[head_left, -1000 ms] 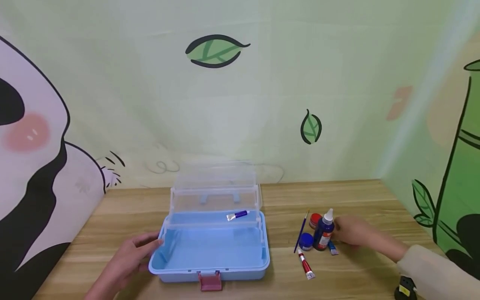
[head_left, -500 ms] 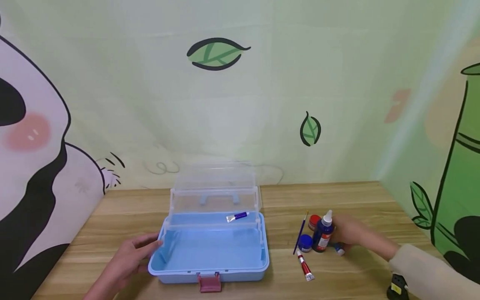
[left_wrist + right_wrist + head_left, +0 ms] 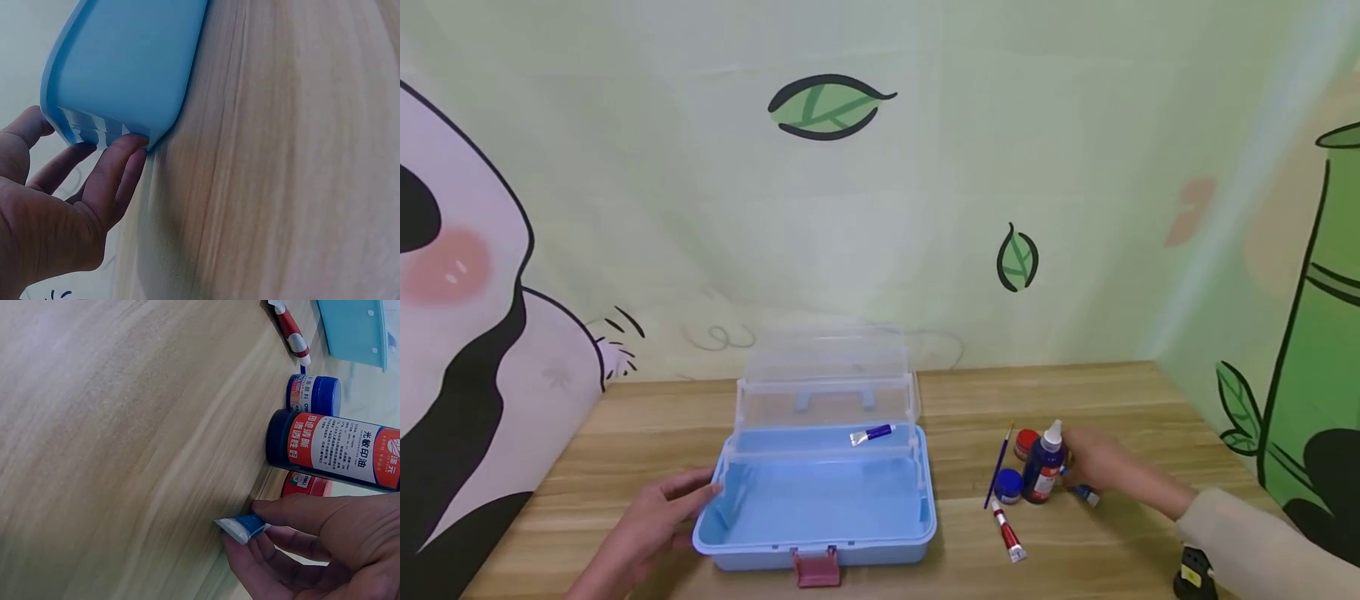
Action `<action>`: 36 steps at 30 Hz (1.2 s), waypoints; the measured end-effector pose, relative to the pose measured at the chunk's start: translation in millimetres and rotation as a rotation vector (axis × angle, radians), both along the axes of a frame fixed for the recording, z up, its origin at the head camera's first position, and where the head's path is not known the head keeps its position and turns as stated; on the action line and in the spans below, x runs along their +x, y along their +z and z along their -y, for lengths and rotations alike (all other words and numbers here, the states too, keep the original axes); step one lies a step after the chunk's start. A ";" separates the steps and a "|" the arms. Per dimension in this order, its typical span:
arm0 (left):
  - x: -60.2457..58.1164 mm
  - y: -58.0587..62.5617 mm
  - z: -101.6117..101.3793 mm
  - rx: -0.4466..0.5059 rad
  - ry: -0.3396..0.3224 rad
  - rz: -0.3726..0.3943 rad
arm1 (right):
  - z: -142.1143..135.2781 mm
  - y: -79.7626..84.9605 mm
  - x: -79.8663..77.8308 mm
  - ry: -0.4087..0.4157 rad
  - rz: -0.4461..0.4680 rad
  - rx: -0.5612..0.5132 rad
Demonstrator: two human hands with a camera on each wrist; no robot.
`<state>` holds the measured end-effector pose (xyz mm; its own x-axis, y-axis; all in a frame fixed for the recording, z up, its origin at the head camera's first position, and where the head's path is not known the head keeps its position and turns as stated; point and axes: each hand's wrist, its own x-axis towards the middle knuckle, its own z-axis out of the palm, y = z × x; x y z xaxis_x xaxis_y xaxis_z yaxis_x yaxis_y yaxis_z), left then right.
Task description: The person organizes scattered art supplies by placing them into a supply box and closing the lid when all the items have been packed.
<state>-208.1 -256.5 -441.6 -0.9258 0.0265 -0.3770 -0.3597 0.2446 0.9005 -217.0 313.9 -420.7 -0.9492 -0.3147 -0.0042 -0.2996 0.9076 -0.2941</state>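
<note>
My left hand [image 3: 651,521] holds the left end of a light blue plastic storage box [image 3: 752,560], thumb at the rim and fingertips against the end wall [image 3: 125,75]. The box's clear lid [image 3: 827,354] stands raised at the back. On the clear inner tray lies a dark blue paint tube [image 3: 874,434]. At the right, my right hand [image 3: 1097,460] pinches a small blue paint tube [image 3: 252,525] between thumb and fingers, close over the table. Its flat crimped end sticks out. Just left of this hand stands a dark blue bottle [image 3: 1043,471] with a white nozzle.
Beside the bottle are a blue-lidded jar [image 3: 1008,485], a red-lidded jar [image 3: 1024,443] and a thin paintbrush [image 3: 997,468]. A red paint tube [image 3: 1008,532] lies in front of them. A printed backdrop [image 3: 940,192] rises behind the wooden table [image 3: 970,575].
My right hand has taken hold of the small blue paint tube, which has turned and shifted slightly right, away from the bottle. The left hand has stayed on the box.
</note>
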 end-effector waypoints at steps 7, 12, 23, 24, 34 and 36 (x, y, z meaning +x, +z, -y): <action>-0.9 0.1 -2.5 0.002 -0.002 -0.003 | -2.5 1.0 0.6 0.031 -0.053 0.017; 0.7 -0.9 -4.4 0.014 -0.009 -0.010 | -6.5 6.9 5.3 -0.026 -0.003 0.007; 0.3 -4.0 -5.4 -0.005 -0.009 0.012 | -7.4 11.8 7.4 -0.049 -0.020 0.051; 0.4 -4.3 -5.7 -0.007 -0.009 0.012 | -7.6 12.0 7.0 -0.040 -0.039 0.051; 0.8 -0.8 -4.4 -0.017 -0.012 0.017 | 2.1 28.9 -2.3 -0.044 -0.053 0.037; 0.7 0.9 -3.0 -0.020 -0.017 0.016 | 3.3 33.3 -3.3 -0.059 -0.038 0.023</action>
